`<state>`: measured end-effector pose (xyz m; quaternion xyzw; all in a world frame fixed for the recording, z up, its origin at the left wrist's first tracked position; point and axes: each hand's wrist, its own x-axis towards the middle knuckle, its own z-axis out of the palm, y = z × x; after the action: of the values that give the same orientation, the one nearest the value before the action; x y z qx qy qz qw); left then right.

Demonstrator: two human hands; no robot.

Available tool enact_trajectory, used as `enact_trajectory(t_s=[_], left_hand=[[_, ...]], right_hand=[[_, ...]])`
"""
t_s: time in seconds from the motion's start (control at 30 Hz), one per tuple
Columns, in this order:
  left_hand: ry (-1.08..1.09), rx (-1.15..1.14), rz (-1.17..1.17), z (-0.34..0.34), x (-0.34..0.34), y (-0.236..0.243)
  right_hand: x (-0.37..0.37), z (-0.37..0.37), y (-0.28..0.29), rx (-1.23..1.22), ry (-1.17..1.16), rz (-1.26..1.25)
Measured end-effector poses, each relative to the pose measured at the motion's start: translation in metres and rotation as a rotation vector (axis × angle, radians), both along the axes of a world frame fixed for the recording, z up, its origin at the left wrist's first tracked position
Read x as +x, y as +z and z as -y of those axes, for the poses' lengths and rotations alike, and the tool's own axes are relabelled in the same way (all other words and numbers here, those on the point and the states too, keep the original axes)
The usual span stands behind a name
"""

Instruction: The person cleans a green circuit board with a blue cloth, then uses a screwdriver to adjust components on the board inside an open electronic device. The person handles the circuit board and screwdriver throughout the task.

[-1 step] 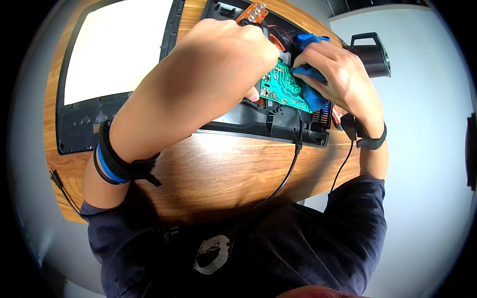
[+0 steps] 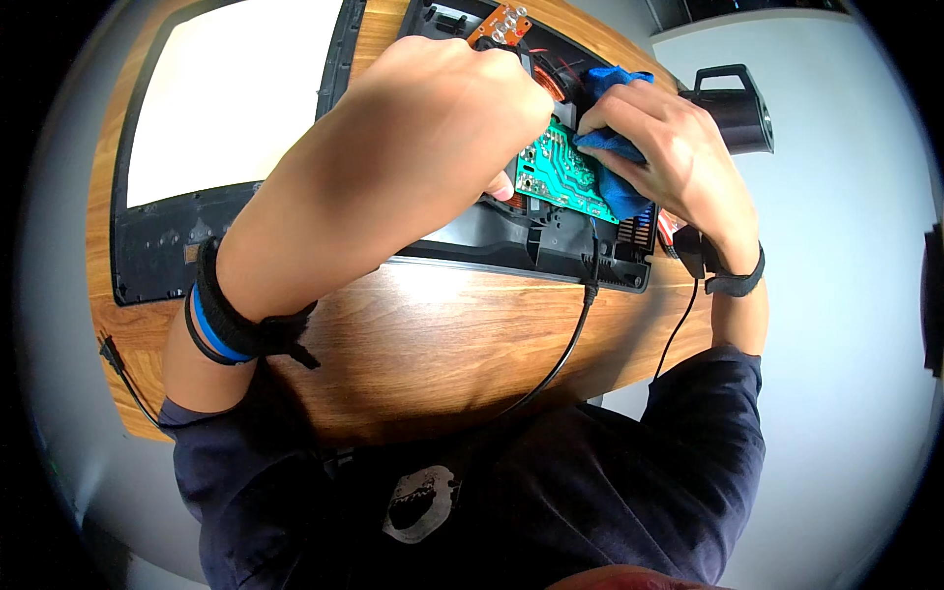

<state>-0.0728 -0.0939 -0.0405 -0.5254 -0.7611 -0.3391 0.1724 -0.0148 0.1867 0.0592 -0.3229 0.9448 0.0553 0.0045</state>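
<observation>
From afar I see the right hand (image 2: pixel 671 147) clamped on a blue cloth (image 2: pixel 621 193), overlapping the green circuit board (image 2: pixel 565 179) just left of its fingers; the left hand (image 2: pixel 470 103) hangs at the board's left edge (I cannot tell whether its hidden fingers grip). Below them a black cord (image 2: pixel 572 344) enters the black housing (image 2: pixel 457 248); should the cloth snag, I judge, a pull could shift the board. Beyond the left hand, an orange board (image 2: pixel 498 29); right of the right hand, a black jug (image 2: pixel 730 114)
</observation>
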Motion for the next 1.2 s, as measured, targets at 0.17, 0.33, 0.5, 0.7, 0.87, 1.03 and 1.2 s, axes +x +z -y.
enact_trajectory(t_s=[0.17, 0.33, 0.5, 0.7, 0.87, 1.03, 1.2], left_hand=[[0.017, -0.007, -0.012, -0.001, 0.002, 0.002], [0.003, 0.011, -0.009, 0.000, 0.000, -0.001], [0.016, -0.017, -0.004, 0.000, 0.003, 0.005], [0.019, -0.011, 0.002, -0.001, 0.002, 0.002], [0.010, -0.026, 0.009, 0.002, 0.002, 0.007], [0.015, -0.067, 0.027, 0.001, 0.001, 0.008], [0.007, -0.150, 0.066, 0.003, 0.001, 0.020]], right_hand=[[-0.002, -0.001, -0.006, 0.005, 0.033, -0.018], [-0.004, -0.002, -0.006, -0.020, -0.022, -0.056], [-0.007, 0.010, -0.014, -0.097, -0.020, -0.080], [-0.006, 0.004, -0.008, 0.022, -0.008, 0.012], [-0.013, 0.015, -0.016, -0.158, 0.028, -0.068], [-0.014, 0.017, -0.024, -0.207, -0.020, -0.027], [-0.003, -0.014, -0.015, -0.124, -0.092, 0.007]])
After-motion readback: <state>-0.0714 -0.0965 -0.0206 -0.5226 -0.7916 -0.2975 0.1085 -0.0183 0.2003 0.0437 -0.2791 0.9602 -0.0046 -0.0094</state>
